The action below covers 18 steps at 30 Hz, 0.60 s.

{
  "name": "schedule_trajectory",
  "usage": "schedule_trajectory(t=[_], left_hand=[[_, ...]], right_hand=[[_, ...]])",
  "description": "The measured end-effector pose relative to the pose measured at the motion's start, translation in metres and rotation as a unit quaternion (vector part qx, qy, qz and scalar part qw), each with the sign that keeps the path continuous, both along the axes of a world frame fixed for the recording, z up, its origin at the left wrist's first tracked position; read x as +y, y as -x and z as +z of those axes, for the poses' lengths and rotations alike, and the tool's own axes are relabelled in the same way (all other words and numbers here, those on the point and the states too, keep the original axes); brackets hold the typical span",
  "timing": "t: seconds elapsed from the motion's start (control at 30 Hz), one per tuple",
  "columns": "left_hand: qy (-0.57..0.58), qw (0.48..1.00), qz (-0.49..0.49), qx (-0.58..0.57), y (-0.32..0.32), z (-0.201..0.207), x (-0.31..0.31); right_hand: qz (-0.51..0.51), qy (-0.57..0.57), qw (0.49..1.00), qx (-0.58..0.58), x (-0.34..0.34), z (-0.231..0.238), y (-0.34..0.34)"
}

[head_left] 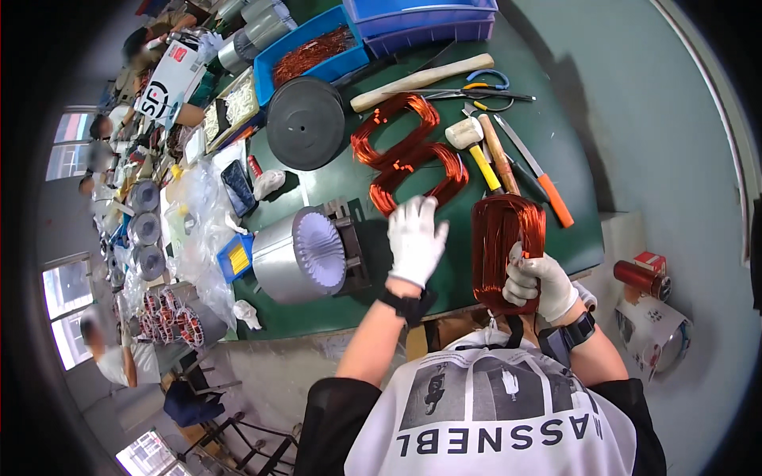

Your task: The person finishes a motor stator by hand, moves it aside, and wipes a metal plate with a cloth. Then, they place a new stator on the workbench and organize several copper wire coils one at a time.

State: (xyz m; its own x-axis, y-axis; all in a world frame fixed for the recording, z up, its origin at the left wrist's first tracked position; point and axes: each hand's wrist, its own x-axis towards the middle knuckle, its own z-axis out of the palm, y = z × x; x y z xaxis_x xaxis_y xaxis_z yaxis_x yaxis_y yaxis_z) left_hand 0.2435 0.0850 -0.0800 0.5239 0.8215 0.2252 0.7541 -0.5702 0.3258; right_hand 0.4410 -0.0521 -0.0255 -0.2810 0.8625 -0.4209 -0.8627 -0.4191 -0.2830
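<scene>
My right hand (548, 284), in a white glove, is closed around the side of a copper wire coil (494, 246), a long oval bundle held at the table's near edge. My left hand (416, 242), also gloved, reaches over the table with its fingers stretched out. Its fingertips are at the near end of a pair of copper coils (401, 165) lying on the green table; whether they touch the wire I cannot tell. Left of that hand, a grey metal motor stator (298, 254) rests on its side, with pale liners around its bore.
Beyond the coils lie a wooden stick (425, 82), scissors (476, 94), a white-headed mallet (475, 151) and an orange-handled blade (540, 174). A black disc (305, 123) and a blue bin of copper wire (313, 57) stand farther back. Other people work at the far left.
</scene>
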Motion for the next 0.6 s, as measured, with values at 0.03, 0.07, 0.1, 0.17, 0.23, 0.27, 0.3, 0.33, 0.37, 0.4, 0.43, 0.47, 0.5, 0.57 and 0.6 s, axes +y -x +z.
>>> schedule_trajectory(t=[0.03,0.07,0.1,0.17,0.23,0.27,0.3,0.33,0.37,0.4,0.43,0.47,0.5,0.57,0.6], left_hand=[[0.044,0.997,0.016,-0.06,0.002,0.002,-0.015],[0.124,0.988,0.023,-0.093,0.004,0.007,-0.03],[0.219,0.966,0.038,-0.132,0.006,0.006,-0.046],[0.384,0.898,0.087,-0.195,0.006,0.004,-0.07],[0.354,0.907,0.119,-0.194,0.007,0.006,-0.083],[0.353,0.907,0.123,-0.194,0.008,0.01,-0.083],[0.344,0.904,0.135,-0.215,0.01,0.014,-0.079],[0.335,0.901,0.146,-0.235,0.011,0.019,-0.076],[0.33,0.898,0.139,-0.257,0.013,0.021,-0.072],[0.329,0.898,0.14,-0.258,0.015,0.026,-0.069],[0.342,0.892,0.138,-0.261,0.015,0.031,-0.067],[0.355,0.886,0.137,-0.264,0.017,0.034,-0.066],[0.406,0.848,0.145,-0.308,0.019,0.035,-0.068],[0.397,0.862,0.144,-0.283,0.016,0.044,-0.064],[0.387,0.874,0.143,-0.257,0.014,0.046,-0.062]], right_hand=[[0.007,0.006,1.0,-0.013,0.002,0.0,0.001],[0.008,0.005,1.0,-0.012,0.004,-0.001,0.002],[0.024,-0.007,1.0,0.004,0.006,-0.003,0.003],[0.044,-0.019,0.999,0.022,0.01,-0.003,0.009],[0.051,0.024,0.998,0.02,0.017,0.004,0.019],[0.054,0.025,0.998,0.021,0.019,0.005,0.021],[0.074,0.014,0.997,0.019,0.022,0.006,0.023],[0.092,0.003,0.996,0.016,0.024,0.006,0.023],[0.103,-0.029,0.992,0.064,0.025,-0.003,0.024],[0.105,-0.029,0.992,0.064,0.024,-0.008,0.025],[0.114,-0.036,0.992,0.042,0.024,-0.01,0.026],[0.123,-0.042,0.991,0.022,0.024,-0.011,0.028],[0.138,-0.029,0.99,0.021,0.027,-0.01,0.029],[0.145,-0.027,0.989,-0.002,0.025,-0.012,0.032],[0.151,-0.025,0.988,-0.025,0.024,-0.013,0.032]])
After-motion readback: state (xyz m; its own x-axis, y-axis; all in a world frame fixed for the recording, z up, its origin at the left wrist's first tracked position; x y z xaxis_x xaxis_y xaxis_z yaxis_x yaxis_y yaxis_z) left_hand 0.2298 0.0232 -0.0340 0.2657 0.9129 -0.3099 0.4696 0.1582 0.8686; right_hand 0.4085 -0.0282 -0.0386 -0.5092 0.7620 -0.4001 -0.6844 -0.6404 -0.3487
